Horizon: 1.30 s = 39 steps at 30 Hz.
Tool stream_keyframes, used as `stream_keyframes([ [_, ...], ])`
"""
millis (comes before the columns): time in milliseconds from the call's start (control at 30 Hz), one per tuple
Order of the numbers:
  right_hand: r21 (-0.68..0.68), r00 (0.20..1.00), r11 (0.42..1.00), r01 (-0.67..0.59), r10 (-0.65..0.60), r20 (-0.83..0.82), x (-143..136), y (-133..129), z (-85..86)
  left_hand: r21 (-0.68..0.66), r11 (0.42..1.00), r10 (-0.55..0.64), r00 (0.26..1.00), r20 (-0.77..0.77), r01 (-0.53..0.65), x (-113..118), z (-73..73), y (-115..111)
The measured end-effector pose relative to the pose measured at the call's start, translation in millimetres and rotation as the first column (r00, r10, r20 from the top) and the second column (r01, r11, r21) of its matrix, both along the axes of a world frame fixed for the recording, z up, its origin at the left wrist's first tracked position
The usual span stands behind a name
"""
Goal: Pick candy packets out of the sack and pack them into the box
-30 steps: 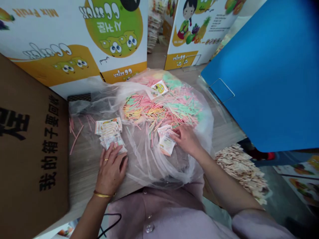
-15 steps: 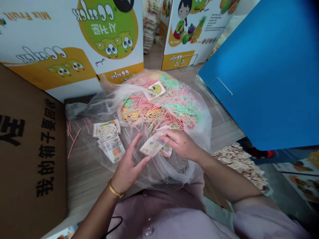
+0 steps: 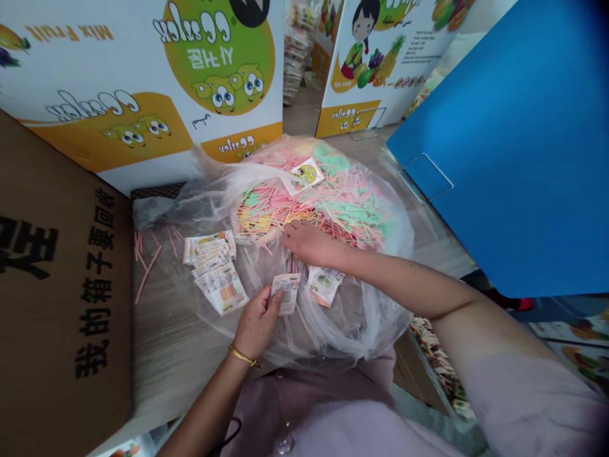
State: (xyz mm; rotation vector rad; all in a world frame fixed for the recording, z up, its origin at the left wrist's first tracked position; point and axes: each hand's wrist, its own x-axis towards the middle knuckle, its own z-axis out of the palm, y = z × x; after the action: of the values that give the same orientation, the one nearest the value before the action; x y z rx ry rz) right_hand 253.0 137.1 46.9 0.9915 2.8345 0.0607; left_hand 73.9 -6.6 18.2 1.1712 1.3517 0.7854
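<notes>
Between the thumb and fingers of my left hand (image 3: 259, 320) is a small printed packet (image 3: 287, 293), upright in front of me. My right hand (image 3: 309, 244) lies over the near edge of a heap of thin coloured candy sticks (image 3: 352, 212), fingers curled down and pressed together. Whatever its fingertips grip is hidden. A clear plastic bag (image 3: 399, 235) spreads open around the heap. More packets (image 3: 323, 285) lie below my right wrist. To the left of my left hand a fanned stack of packets (image 3: 221, 285) rests on the plastic.
Printed white cartons (image 3: 143, 139) stand behind the bag, and a brown carton (image 3: 66, 266) borders the left. A blue panel (image 3: 514, 152) with a wire handle leans in at the right. Loose pink sticks (image 3: 147, 276) lie on the wooden table (image 3: 162, 355). One packet (image 3: 307, 172) tops the heap.
My left hand, open before, has closed on the packet that my right hand was holding. My right hand has let it go and moved forward and left to the candy sticks.
</notes>
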Motion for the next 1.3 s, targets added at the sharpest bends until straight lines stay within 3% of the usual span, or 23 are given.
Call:
stream_keyframes([
  [133,0.046,0.997,0.998,-0.053,0.05,0.066,-7.1,-7.2,-2.5,0.001,0.999,-0.05,0.991,-0.122,0.051,0.4,2.4,0.4],
  [367,0.158,0.998,0.985,-0.067,0.068,-0.003,19.6,6.8,0.0,0.015,0.999,-0.029,0.978,-0.207,0.033,2.0,6.5,-0.7],
  [467,0.13,0.997,0.991,0.016,-0.006,-0.071,24.0,23.2,8.1,0.02,0.999,-0.019,0.977,-0.211,0.024,2.1,5.5,-1.8],
  [600,0.036,0.967,0.975,0.217,-0.21,-0.145,14.3,40.9,16.9,0.026,0.999,-0.031,0.98,-0.196,0.036,1.8,2.2,-2.1],
  [700,0.007,0.972,0.984,0.176,-0.172,-0.159,-2.9,48.4,15.7,0.022,1.0,0.002,0.99,-0.143,0.001,1.8,0.2,-0.7],
  [800,-0.009,0.994,0.996,0.086,-0.086,-0.065,-23.5,53.1,9.4,0.021,0.997,0.069,0.997,-0.034,-0.069,2.0,0.6,1.8],
  [967,0.022,0.992,0.992,0.123,-0.123,-0.004,-43.1,55.0,2.9,-0.106,0.98,0.182,0.977,0.113,-0.17,-1.6,6.3,4.0],
  [1167,0.109,0.987,0.991,0.083,-0.067,-0.144,-33.1,58.2,0.6,-0.211,0.941,0.312,0.923,0.226,-0.266,-7.8,8.4,7.3],
  [1300,0.053,0.941,0.983,0.175,-0.151,-0.302,-28.6,65.0,5.9,-0.257,0.897,0.432,0.839,0.33,-0.36,-5.0,8.7,12.7],
])
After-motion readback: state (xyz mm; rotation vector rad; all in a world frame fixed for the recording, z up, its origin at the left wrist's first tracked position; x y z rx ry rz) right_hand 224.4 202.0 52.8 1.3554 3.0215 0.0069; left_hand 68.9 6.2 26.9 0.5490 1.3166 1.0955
